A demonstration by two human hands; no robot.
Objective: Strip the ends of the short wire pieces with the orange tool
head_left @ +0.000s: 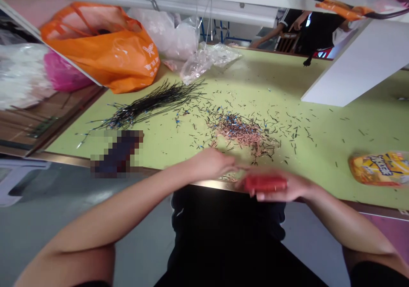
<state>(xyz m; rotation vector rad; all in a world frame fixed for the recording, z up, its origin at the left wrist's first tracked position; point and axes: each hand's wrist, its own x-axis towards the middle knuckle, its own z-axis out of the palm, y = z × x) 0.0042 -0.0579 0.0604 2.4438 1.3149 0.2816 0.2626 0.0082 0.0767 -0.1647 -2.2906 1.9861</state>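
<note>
While bending both elbows outward, holding the left hand (212, 163) right beside the right hand (295, 187) at the green table's (322, 163) near edge; grasping a blurred red tool (266, 183) in the right, near the scrap pile (239, 131); curling the left fingers, too blurred to tell around what, if anything.

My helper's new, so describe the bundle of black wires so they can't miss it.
On the green table, find the orange bag. Just nearer you lies the bundle of black wires, long and roughly parallel, unlike the short clippings to its right.
</note>
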